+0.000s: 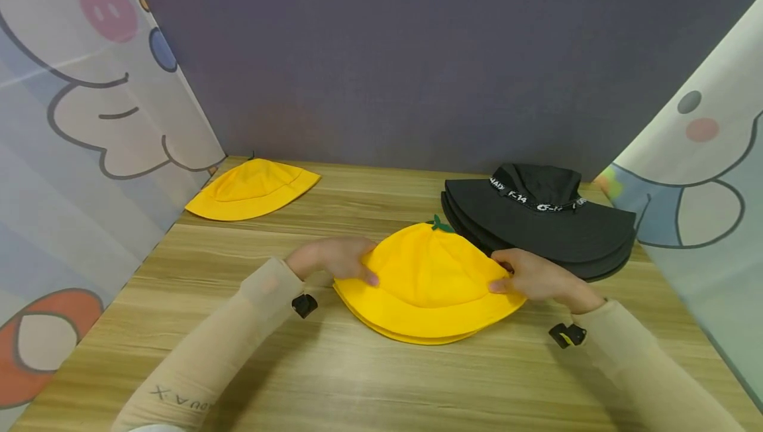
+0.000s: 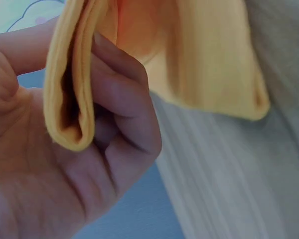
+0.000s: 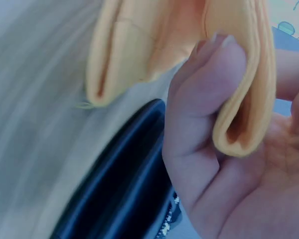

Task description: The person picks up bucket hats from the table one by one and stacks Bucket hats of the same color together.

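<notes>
A yellow bucket hat [image 1: 426,273] with a green leaf tip is held up between both hands over the middle of the table. Beneath its brim a second yellow edge shows, like another hat nested in it. My left hand [image 1: 341,261] pinches the left side, thumb on the outside. At the opposite side my right hand [image 1: 533,276] grips the brim the same way. In the left wrist view the folded yellow brim [image 2: 70,99] passes between thumb and curled fingers; the right wrist view shows a matching brim fold [image 3: 246,109] in the other hand.
Several black hats [image 1: 542,220] lie stacked at the back right, right behind my right hand. Another yellow hat [image 1: 253,190] lies at the back left of the wooden table [image 1: 381,385]. A grey panel [image 1: 381,61] stands along the back, with cartoon-printed sheets at both sides.
</notes>
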{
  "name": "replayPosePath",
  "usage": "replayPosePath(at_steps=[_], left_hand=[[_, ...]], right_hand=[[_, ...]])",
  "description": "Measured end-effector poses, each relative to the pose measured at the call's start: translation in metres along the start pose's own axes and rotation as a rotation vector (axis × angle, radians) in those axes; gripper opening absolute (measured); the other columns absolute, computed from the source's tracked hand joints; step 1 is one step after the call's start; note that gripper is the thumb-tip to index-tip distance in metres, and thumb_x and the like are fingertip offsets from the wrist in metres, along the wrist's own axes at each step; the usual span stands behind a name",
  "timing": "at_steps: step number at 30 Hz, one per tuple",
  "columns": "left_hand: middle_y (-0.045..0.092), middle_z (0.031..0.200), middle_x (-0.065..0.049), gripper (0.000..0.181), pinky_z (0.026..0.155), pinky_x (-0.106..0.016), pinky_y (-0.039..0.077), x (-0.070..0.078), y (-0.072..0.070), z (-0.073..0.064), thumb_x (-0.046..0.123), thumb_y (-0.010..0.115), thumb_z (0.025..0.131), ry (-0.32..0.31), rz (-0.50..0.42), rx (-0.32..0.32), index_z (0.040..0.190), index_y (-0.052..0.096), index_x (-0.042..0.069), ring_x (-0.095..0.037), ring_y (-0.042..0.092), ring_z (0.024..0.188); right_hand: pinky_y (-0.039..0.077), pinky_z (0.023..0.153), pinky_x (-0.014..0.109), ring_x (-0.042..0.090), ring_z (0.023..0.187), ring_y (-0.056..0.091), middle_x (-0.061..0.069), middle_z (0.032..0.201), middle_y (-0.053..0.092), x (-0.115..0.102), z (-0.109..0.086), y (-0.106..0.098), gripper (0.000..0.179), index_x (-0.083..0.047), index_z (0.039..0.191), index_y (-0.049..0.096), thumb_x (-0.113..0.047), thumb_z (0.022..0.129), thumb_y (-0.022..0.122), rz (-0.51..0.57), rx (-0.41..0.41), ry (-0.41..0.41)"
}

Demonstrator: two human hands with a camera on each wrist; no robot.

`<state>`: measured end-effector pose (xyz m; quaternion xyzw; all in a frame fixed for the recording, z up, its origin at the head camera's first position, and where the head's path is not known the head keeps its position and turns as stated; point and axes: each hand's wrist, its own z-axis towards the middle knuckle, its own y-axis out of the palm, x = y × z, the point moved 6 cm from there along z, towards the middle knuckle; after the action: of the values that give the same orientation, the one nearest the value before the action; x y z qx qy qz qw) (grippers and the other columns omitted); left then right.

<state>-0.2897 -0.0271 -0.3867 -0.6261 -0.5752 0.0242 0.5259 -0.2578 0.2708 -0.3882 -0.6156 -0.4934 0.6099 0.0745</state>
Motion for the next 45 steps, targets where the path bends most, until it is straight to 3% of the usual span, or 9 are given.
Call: replayPosePath(at_steps=[9, 15, 21, 26, 30, 32, 34, 38, 45], left_hand=[[0.061, 0.123, -0.005, 0.046, 0.107, -0.043, 0.042, -0.01, 0.017, 0.005, 0.028, 0.072, 0.096, -0.1, 0.029, 0.022, 0.133, 0.057, 0.005, -0.02, 0.055, 0.111], [0.062, 0.111, -0.004, 0.035, 0.098, -0.042, 0.045, -0.011, 0.026, 0.005, 0.024, 0.075, 0.094, -0.135, 0.025, 0.069, 0.12, 0.06, 0.007, -0.021, 0.054, 0.101], [0.064, 0.115, -0.006, 0.046, 0.094, -0.041, 0.047, -0.006, 0.027, 0.004, 0.032, 0.077, 0.092, -0.218, 0.167, 0.114, 0.125, 0.059, 0.006, -0.022, 0.057, 0.1], [0.063, 0.13, -0.009, 0.062, 0.097, -0.042, 0.048, -0.002, 0.025, 0.005, 0.041, 0.078, 0.09, -0.297, 0.288, 0.124, 0.137, 0.055, 0.007, -0.024, 0.059, 0.111], [0.058, 0.14, -0.011, 0.071, 0.104, -0.045, 0.045, -0.004, 0.026, 0.003, 0.04, 0.078, 0.09, -0.31, 0.269, 0.128, 0.147, 0.048, 0.008, -0.028, 0.056, 0.125], [0.052, 0.148, -0.012, 0.077, 0.109, -0.046, 0.042, -0.004, 0.026, 0.003, 0.04, 0.077, 0.091, -0.308, 0.259, 0.131, 0.152, 0.042, 0.009, -0.031, 0.051, 0.133], [0.049, 0.151, -0.012, 0.08, 0.111, -0.047, 0.04, -0.005, 0.026, 0.003, 0.04, 0.077, 0.09, -0.304, 0.259, 0.134, 0.154, 0.039, 0.009, -0.032, 0.048, 0.137], [0.045, 0.154, -0.011, 0.082, 0.113, -0.047, 0.038, -0.005, 0.024, 0.005, 0.041, 0.078, 0.09, -0.301, 0.273, 0.139, 0.155, 0.038, 0.01, -0.032, 0.046, 0.139], [0.041, 0.158, -0.012, 0.088, 0.116, -0.048, 0.034, -0.005, 0.024, 0.0, 0.04, 0.077, 0.091, -0.295, 0.27, 0.159, 0.159, 0.032, 0.008, -0.031, 0.04, 0.144]], right_hand=[[0.045, 0.072, 0.029, 0.017, 0.079, 0.053, -0.002, 0.085, 0.056, 0.012, 0.01, 0.014, 0.015, -0.007, 0.102, 0.066, -0.014, 0.092, 0.074, -0.065, -0.028, 0.008], [0.047, 0.075, 0.036, 0.017, 0.082, 0.055, -0.001, 0.093, 0.063, 0.008, 0.011, 0.023, 0.024, -0.003, 0.111, 0.067, -0.016, 0.091, 0.075, -0.177, -0.012, 0.095], [0.051, 0.081, 0.049, 0.029, 0.097, 0.061, 0.011, 0.113, 0.065, -0.008, 0.005, 0.025, 0.046, 0.0, 0.126, 0.061, -0.025, 0.09, 0.077, -0.413, 0.064, 0.206], [0.052, 0.073, 0.046, 0.03, 0.097, 0.058, 0.014, 0.115, 0.057, -0.029, 0.002, 0.027, 0.053, 0.0, 0.132, 0.056, -0.021, 0.088, 0.078, -0.543, 0.186, 0.156], [0.052, 0.088, 0.051, 0.034, 0.114, 0.057, 0.016, 0.13, 0.057, -0.045, 0.004, 0.036, 0.052, 0.001, 0.136, 0.058, -0.02, 0.092, 0.076, -0.481, 0.084, 0.077], [0.045, 0.101, 0.054, 0.037, 0.125, 0.052, 0.018, 0.138, 0.055, -0.048, 0.004, 0.041, 0.058, 0.0, 0.139, 0.057, -0.024, 0.091, 0.077, -0.421, 0.012, 0.072], [0.042, 0.105, 0.055, 0.038, 0.129, 0.049, 0.018, 0.14, 0.055, -0.05, 0.005, 0.045, 0.067, 0.0, 0.142, 0.056, -0.03, 0.088, 0.081, -0.417, -0.035, 0.069], [0.046, 0.098, 0.051, 0.036, 0.118, 0.052, 0.017, 0.13, 0.059, -0.053, 0.009, 0.054, 0.07, -0.001, 0.14, 0.058, -0.034, 0.084, 0.084, -0.525, -0.067, 0.057], [0.049, 0.088, 0.047, 0.032, 0.102, 0.054, 0.013, 0.113, 0.061, -0.057, 0.018, 0.062, 0.06, -0.005, 0.131, 0.065, -0.031, 0.081, 0.087, -0.659, -0.051, 0.073]])
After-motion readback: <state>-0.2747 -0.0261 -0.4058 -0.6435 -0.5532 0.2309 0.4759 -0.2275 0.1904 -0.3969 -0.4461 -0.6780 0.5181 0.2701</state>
